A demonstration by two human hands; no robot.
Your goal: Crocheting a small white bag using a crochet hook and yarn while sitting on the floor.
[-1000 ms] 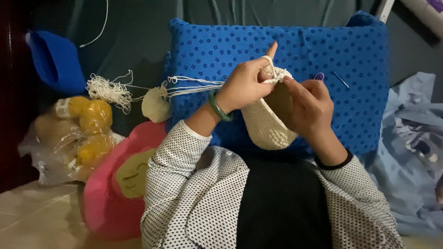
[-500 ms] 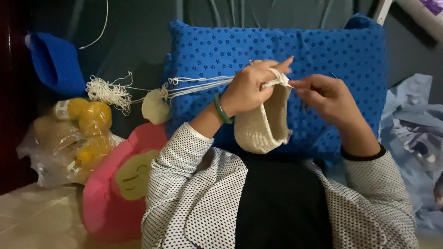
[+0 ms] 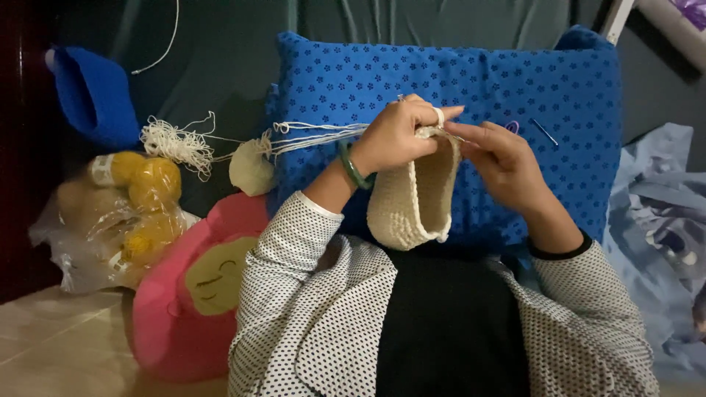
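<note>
Left hand (image 3: pixel 401 136) at centre, fingers curled and pinching the top rim of a cream crocheted pouch (image 3: pixel 412 202), cream yarn looped over the index finger, green bangle (image 3: pixel 353 167) on the wrist. Right hand (image 3: pixel 504 158) at 3 o'clock of the left, fingertips touching the same rim, closed in a pinch there; whether it also holds a hook cannot be told, too small and dim. Pouch hangs down from both hands toward 6 o'clock, open side facing right, in front of a blue pillow with dark paw prints (image 3: pixel 515 81). Cream yarn strands (image 3: pixel 316 136) run from the left hand out to 9 o'clock, past a small cream crocheted piece (image 3: pixel 250 167) to a tangled yarn bundle (image 3: pixel 173 140). At 8 o'clock a clear plastic bag with yellow yarn balls (image 3: pixel 132 198), just beside it a pink plush toy with a yellow face (image 3: pixel 198 294). Blue felt shape (image 3: pixel 92 92) at 10 o'clock. Small purple ring (image 3: pixel 512 126) and thin needle-like stick (image 3: pixel 544 132) lie on the pillow at 2 o'clock of the right hand. Light blue cloth (image 3: pixel 654 213) at far 3 o'clock. Both sleeves white with black dots
</note>
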